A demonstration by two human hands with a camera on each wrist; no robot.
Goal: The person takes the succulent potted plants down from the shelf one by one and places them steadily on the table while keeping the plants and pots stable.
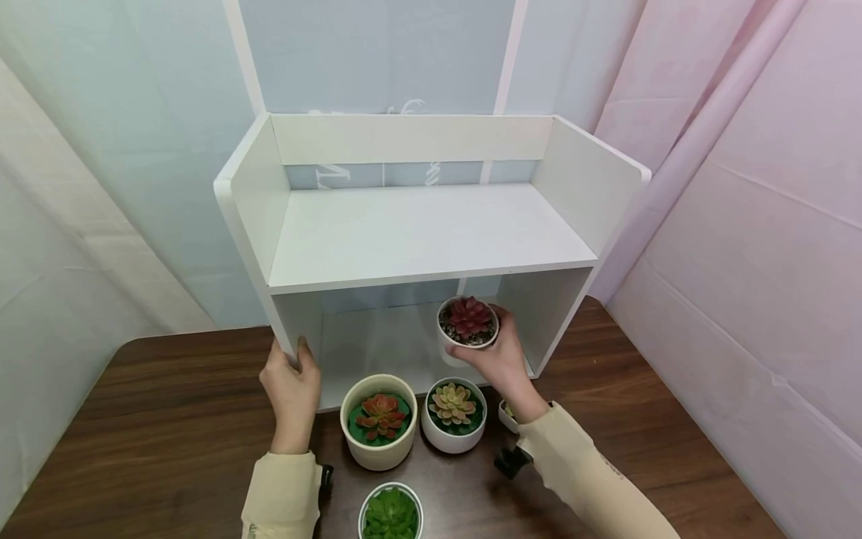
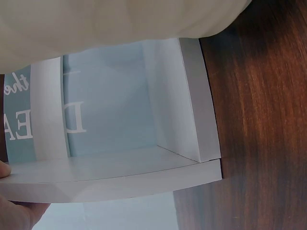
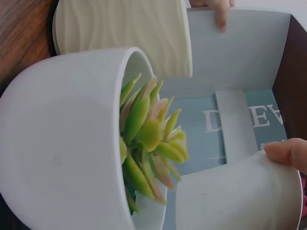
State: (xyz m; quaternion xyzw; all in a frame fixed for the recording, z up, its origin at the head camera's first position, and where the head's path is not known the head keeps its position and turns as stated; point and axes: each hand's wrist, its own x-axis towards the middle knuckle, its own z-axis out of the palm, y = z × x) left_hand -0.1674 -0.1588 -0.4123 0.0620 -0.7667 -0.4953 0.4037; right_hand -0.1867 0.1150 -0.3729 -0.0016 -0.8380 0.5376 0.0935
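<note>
My right hand grips a white pot with a dark red succulent set in pebbles. It holds this pot in the mouth of the lower compartment of a white shelf unit. In the right wrist view, the thumb presses on the pot's rim; whether its base touches the shelf floor cannot be told. My left hand pinches the front edge of the unit's left side panel between thumb and fingers. Just before the unit stand a cream pot with a reddish succulent and a white pot with a yellow-green one.
Nearer to me is a white-rimmed pot with a green succulent. A small white pot is partly hidden behind the right forearm. The unit stands on a dark wooden table, before a pale patterned cloth.
</note>
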